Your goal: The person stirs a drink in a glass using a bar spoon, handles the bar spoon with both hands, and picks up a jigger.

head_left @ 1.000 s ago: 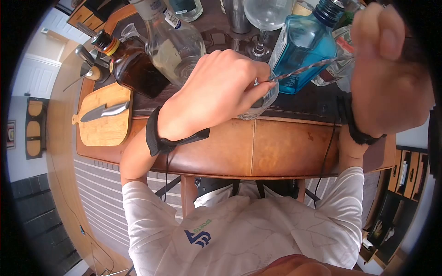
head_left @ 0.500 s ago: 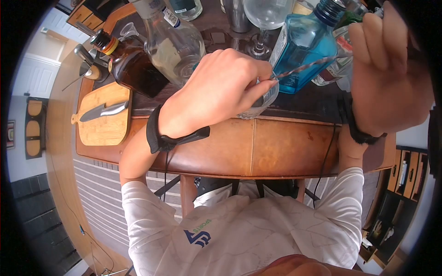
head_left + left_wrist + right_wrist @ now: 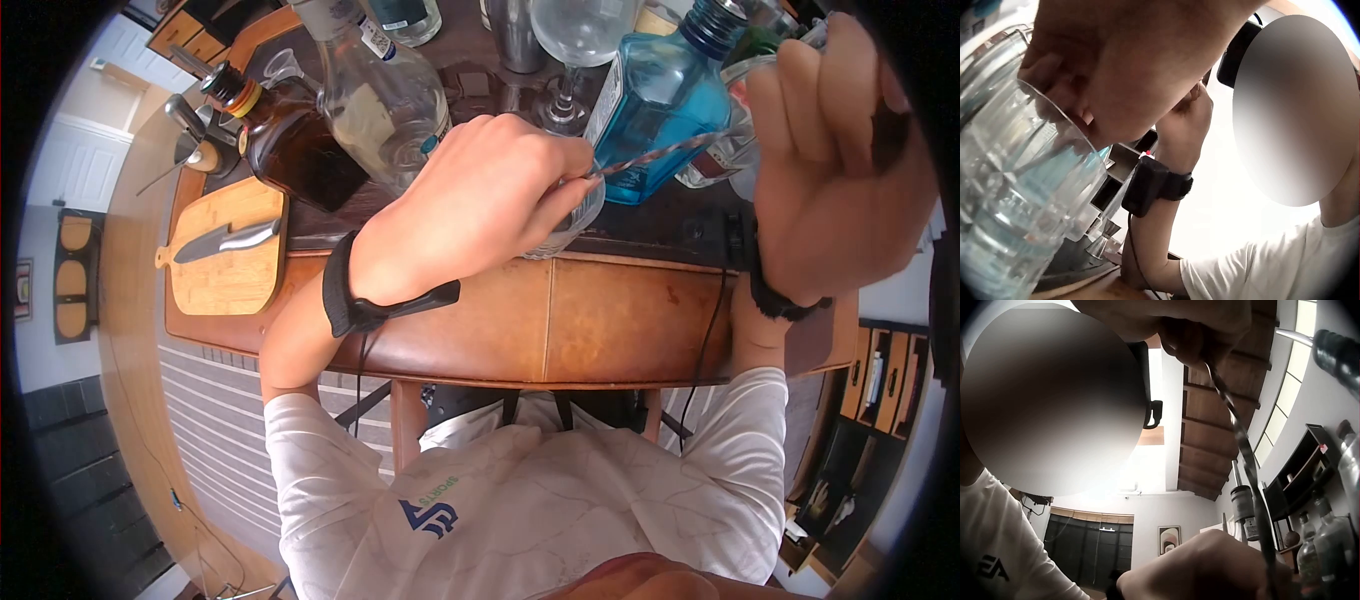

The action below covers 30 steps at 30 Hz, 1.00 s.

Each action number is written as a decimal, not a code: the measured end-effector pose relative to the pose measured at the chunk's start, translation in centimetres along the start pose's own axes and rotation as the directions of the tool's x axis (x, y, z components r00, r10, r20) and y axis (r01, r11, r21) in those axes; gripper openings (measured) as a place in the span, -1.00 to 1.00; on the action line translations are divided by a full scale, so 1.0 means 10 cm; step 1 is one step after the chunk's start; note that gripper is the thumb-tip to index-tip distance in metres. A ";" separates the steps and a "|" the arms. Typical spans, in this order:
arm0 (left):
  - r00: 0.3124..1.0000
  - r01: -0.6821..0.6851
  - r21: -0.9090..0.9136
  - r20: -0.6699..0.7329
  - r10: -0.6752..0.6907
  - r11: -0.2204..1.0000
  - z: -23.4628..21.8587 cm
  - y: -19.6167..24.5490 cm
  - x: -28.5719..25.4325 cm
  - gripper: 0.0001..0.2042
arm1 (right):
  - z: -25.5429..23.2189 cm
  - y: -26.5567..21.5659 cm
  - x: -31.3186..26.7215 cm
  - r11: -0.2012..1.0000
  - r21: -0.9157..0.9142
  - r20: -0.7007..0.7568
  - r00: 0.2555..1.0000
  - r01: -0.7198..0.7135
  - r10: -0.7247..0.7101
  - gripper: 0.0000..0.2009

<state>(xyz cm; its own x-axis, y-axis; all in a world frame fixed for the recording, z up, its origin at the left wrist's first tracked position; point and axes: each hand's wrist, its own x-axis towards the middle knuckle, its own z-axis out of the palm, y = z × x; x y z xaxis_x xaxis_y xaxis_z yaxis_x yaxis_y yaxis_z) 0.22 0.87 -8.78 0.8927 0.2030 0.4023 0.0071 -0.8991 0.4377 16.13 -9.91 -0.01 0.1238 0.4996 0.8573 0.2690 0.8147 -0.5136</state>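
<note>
Stirring step, looks like: right hand [image 3: 840, 165], upper right, grips twisted stirrer [image 3: 665, 153]; left hand [image 3: 465, 205] pinches it lower, by glass [image 3: 568, 235], upper center. Next move prob wants loose lower pinch, easy twirl.

Looks like a home, with a drinks table [image 3: 620, 325]
Bottles [image 3: 305, 155] on the leather-edged table, white panelled door [image 3: 85, 165], striped rug [image 3: 215, 425], wood floor [image 3: 125, 300], framed picture [image 3: 1169, 539], wooden ceiling [image 3: 1207, 434] slanting overhead
</note>
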 end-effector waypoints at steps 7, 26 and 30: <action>0.999 0.018 -0.008 -0.036 -0.019 1.000 0.05 -0.01 0.00 -0.82 | -0.04 0.03 0.03 1.000 0.018 0.015 1.000 -0.005 0.005 -0.71; 0.999 0.024 0.029 0.022 -0.024 0.999 0.04 0.10 -0.02 -0.83 | 0.03 -0.01 -0.02 0.997 0.073 0.050 0.998 -0.040 0.037 -0.71; 1.000 -0.019 0.004 -0.014 0.019 1.000 0.08 0.08 -0.02 -0.84 | -0.03 -0.02 -0.01 0.995 0.083 0.056 0.998 -0.047 0.043 -0.71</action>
<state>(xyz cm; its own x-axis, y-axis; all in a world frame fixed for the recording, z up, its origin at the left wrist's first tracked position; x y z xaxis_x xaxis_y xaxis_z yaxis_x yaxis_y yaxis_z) 0.40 -0.23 -9.14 0.8863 0.1911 0.4218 -0.0082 -0.9043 0.4268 16.32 -10.18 -0.02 0.0814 0.5498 0.8313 0.1829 0.8117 -0.5547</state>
